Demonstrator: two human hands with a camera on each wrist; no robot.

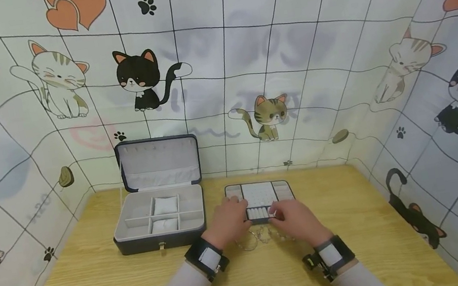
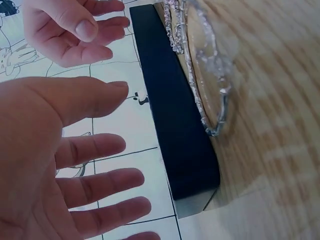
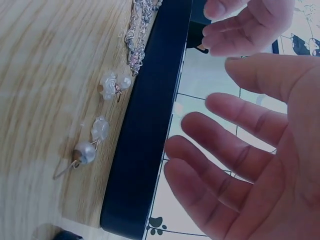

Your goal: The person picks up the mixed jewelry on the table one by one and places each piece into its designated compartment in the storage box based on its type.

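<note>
We see a pale wood-grain surface (image 1: 97,279) walled in by a white sheet printed with cartoon cats, hearts and paw marks. The largest thing on it is a dark blue jewellery box (image 1: 159,209), rectangular, with its lid standing upright; its lining is light grey and soft-looking, split into compartments, two of which hold small white cushions. To the right of the box, apart from it, lies a flat dark-edged tray (image 1: 259,198) with a pale insert of many small square cells and a row of ring rolls along its near side.

Our left hand (image 1: 228,220) is over the near left corner of the tray, and our right hand (image 1: 291,218) is at its near right edge. In the wrist views both hands are spread, fingers straight and apart, holding nothing; whether the fingertips touch the tray we cannot tell. Each wrist carries a black strap with a white patch, and the sleeves are pale.

Just in front of the tray, between the two hands, lie thin silvery bangles (image 2: 207,90), round and glittery, some strung with clear beads, close against the tray's dark side. Smallest of all are the earrings (image 3: 95,137) on the wood beside that side: clear flower shapes, round pearl-like beads and fine wire hooks.
</note>
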